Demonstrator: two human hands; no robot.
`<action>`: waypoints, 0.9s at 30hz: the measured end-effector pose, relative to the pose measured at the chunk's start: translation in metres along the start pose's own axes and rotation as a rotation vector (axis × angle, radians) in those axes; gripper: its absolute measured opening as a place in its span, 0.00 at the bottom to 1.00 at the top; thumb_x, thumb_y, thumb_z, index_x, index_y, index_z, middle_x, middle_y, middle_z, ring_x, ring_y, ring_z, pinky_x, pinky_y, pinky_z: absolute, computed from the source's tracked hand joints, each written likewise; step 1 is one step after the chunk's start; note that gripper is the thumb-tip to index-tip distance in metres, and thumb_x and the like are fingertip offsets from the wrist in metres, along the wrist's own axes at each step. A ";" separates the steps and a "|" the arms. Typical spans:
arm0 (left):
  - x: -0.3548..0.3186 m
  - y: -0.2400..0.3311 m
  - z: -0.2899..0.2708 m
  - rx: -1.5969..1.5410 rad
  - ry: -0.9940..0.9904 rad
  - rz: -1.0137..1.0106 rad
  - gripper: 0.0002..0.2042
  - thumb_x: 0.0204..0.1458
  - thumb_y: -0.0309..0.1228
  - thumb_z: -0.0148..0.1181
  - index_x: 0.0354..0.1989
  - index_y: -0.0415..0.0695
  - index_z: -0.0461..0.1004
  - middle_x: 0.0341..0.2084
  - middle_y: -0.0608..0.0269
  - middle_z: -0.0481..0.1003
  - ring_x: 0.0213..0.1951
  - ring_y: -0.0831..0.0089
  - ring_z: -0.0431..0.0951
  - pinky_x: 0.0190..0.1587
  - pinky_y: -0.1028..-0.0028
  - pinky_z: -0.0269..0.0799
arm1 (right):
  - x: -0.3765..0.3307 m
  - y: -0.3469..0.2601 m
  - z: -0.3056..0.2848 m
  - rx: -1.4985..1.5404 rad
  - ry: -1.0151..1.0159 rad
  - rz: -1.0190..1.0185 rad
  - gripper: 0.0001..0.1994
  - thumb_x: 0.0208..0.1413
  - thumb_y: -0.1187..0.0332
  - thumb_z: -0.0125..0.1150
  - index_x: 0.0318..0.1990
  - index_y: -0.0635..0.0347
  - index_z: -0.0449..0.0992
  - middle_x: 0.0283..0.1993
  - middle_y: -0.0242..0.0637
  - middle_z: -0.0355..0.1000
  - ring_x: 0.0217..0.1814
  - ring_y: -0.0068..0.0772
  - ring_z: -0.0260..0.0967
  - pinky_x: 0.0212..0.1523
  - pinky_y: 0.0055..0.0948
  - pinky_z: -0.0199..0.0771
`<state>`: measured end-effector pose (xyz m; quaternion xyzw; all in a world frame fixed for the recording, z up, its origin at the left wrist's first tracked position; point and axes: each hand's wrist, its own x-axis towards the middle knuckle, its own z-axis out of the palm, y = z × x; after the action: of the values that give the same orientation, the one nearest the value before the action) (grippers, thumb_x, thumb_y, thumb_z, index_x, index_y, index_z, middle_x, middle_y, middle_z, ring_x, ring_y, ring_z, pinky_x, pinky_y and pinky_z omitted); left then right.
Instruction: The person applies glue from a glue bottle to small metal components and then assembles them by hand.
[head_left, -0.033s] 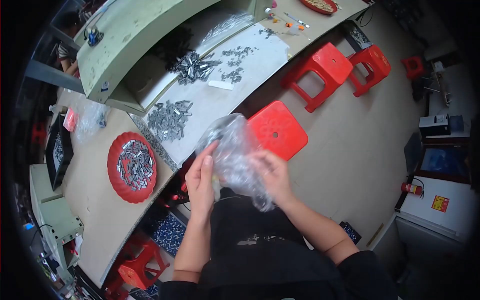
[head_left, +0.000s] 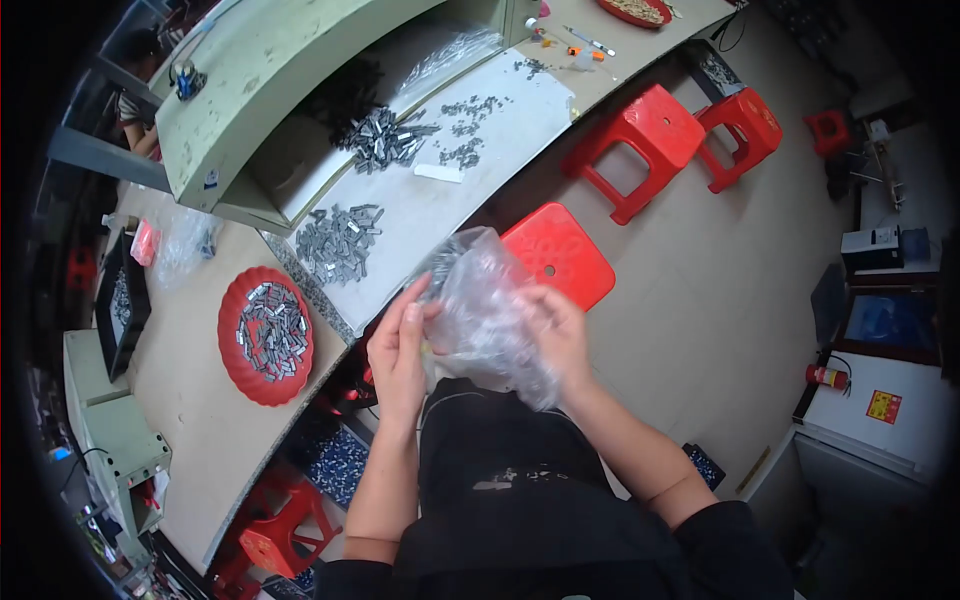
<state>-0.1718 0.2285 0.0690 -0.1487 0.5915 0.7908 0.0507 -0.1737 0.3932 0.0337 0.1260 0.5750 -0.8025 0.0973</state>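
A clear, crumpled plastic bag (head_left: 482, 295) hangs between my hands in front of my body, partly smeared by motion. My left hand (head_left: 398, 350) has its fingers closed on the bag's left edge, where something dark shows through or behind the film. On the opposite side, my right hand (head_left: 556, 335) pinches the bag with bent fingers. Left of my hands, a red scalloped plate (head_left: 228, 345) holds many small silver-and-black rectangular pieces. A loose pile of similar grey pieces (head_left: 338, 243) lies on the white-covered bench, just beyond my left hand.
A pale green hooded cabinet (head_left: 290, 80) stands over the bench, with a darker pile of pieces (head_left: 385, 140) at its opening. Red plastic stools (head_left: 575, 265) line the bench's right side. A black tray (head_left: 122, 310) rests at far left. Behind the cabinet, a person (head_left: 138, 110) is partly visible.
The bag's shape has shifted: its lower end has drawn up slightly, and its upper part bulges more to the right. My right hand has moved up a little.
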 end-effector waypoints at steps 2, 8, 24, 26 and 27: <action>0.009 0.009 0.008 0.211 -0.016 0.062 0.21 0.53 0.33 0.47 0.55 0.41 0.57 0.37 0.57 0.73 0.28 0.82 0.69 0.27 0.86 0.66 | 0.021 -0.009 -0.020 0.200 0.101 -0.026 0.06 0.52 0.74 0.48 0.37 0.64 0.69 0.31 0.28 0.67 0.31 0.14 0.63 0.31 0.16 0.65; 0.003 -0.023 0.021 0.308 -0.069 0.041 0.39 0.42 0.35 0.60 0.61 0.45 0.43 0.47 0.54 0.64 0.47 0.68 0.66 0.47 0.76 0.61 | 0.044 0.005 0.013 0.008 -0.010 -0.226 0.05 0.51 0.76 0.49 0.36 0.63 0.67 0.32 0.30 0.67 0.34 0.15 0.63 0.35 0.17 0.64; 0.161 -0.012 -0.049 -0.767 0.321 -0.491 0.12 0.53 0.31 0.48 0.45 0.43 0.68 0.28 0.65 0.71 0.22 0.80 0.69 0.18 0.83 0.65 | 0.189 -0.039 0.036 0.340 0.124 0.286 0.12 0.54 0.71 0.46 0.46 0.58 0.63 0.38 0.35 0.68 0.39 0.28 0.66 0.39 0.24 0.67; 0.162 -0.020 -0.052 -0.724 0.318 -0.330 0.10 0.53 0.30 0.47 0.43 0.43 0.69 0.26 0.67 0.71 0.22 0.81 0.68 0.18 0.82 0.64 | 0.195 -0.035 0.057 -0.129 -0.047 0.160 0.21 0.45 0.81 0.49 0.50 0.57 0.59 0.40 0.34 0.65 0.36 0.25 0.63 0.32 0.18 0.64; 0.155 -0.020 -0.055 -0.663 0.306 -0.178 0.09 0.54 0.30 0.47 0.41 0.43 0.70 0.24 0.68 0.71 0.22 0.83 0.68 0.17 0.81 0.64 | 0.190 -0.044 0.074 -0.437 -0.180 0.027 0.26 0.41 0.83 0.49 0.52 0.57 0.57 0.43 0.37 0.62 0.38 0.27 0.63 0.33 0.20 0.64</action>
<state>-0.3049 0.1676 -0.0089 -0.3245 0.2889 0.9004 -0.0209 -0.3740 0.3348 0.0364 0.0375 0.7223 -0.6657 0.1837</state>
